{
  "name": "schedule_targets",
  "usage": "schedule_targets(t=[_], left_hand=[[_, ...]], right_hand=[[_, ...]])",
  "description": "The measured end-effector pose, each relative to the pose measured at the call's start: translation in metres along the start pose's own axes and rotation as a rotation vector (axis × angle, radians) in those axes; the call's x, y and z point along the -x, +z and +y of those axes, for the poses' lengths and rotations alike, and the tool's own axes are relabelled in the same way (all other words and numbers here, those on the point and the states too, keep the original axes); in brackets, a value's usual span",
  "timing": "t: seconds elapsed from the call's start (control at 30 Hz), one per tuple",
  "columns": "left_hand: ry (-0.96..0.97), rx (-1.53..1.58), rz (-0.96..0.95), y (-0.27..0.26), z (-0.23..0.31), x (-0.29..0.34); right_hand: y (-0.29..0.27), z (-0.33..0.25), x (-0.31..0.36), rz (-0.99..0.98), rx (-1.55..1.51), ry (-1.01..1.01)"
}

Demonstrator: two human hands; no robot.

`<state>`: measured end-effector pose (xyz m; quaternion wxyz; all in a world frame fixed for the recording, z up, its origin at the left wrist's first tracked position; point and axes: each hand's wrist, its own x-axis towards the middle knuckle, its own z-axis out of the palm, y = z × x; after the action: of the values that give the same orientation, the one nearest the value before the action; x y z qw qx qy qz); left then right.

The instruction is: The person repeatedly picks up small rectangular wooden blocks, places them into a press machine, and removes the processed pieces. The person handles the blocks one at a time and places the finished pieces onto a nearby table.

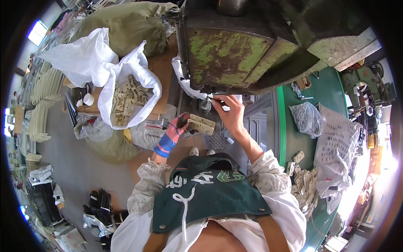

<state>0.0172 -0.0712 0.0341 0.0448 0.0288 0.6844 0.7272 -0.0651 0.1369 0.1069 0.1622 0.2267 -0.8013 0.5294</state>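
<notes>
My left hand (173,133), in a pink and blue glove, grips a beige plate with holes (203,124); it looks like two pieces side by side. My bare right hand (232,112) is closed, its thumb and forefinger pinched together beside the working point of a large, worn green press-like machine (226,52). What the fingertips hold, if anything, is too small to make out. Just below the machine head, left of those fingertips, stands a rounded metal tool part (205,105). The beige plate lies below it, apart from my right hand.
Left of the machine, an open white sack (152,86) holds many beige plates (126,100) on a brown board. Behind it lies a large olive sack (126,25). On the right, a green table (307,80) bears a clear bag of small parts (306,119) and loose beige plates (305,185).
</notes>
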Motion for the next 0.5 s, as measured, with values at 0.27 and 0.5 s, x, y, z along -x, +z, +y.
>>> schedule_targets(t=[0.27, 0.5], left_hand=[[-0.014, 0.308, -0.024, -0.011, -0.016, -0.002], [-0.064, 0.377, 0.088, -0.016, -0.003, 0.001]], right_hand=[[0.001, 0.02, -0.008, -0.09, 0.435, -0.712], [0.002, 0.02, -0.012, -0.06, 0.528, -0.788]])
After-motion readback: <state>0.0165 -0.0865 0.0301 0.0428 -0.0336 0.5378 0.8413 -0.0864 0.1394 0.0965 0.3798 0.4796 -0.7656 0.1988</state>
